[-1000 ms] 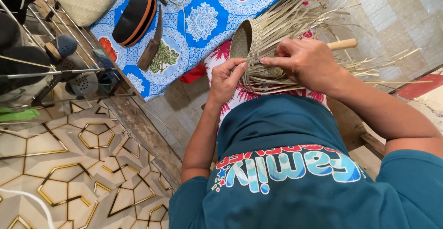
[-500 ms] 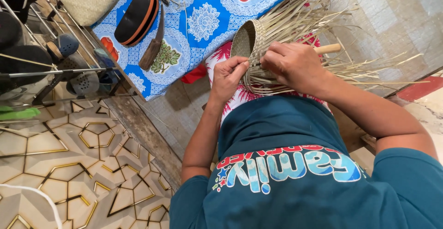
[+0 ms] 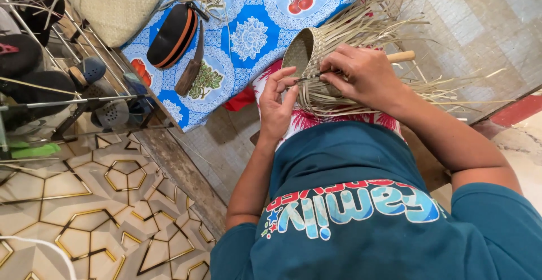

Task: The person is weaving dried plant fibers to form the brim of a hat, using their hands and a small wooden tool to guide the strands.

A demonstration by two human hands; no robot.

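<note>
A half-woven straw basket (image 3: 307,51) rests on my lap, its loose pale strands (image 3: 389,23) fanning out to the right. My right hand (image 3: 361,77) lies over the basket's side, gripping a tool with a pale wooden handle (image 3: 402,56) whose dark thin tip pokes left into the weave. My left hand (image 3: 276,105) is at the basket's lower left edge with fingers spread, thumb and fingertips touching a strand near the tool's tip.
A blue flowered cloth (image 3: 254,31) covers the surface ahead, bearing a black and orange case (image 3: 172,37) and a dark sheathed knife (image 3: 191,71). A woven straw bag (image 3: 118,6) lies top left. Shoes on a metal rack (image 3: 68,99) stand left, above a patterned tile floor (image 3: 84,212).
My left hand has come off the basket's weave and opened its fingers. My right hand shifted slightly, and the tool's wooden handle shows more clearly.
</note>
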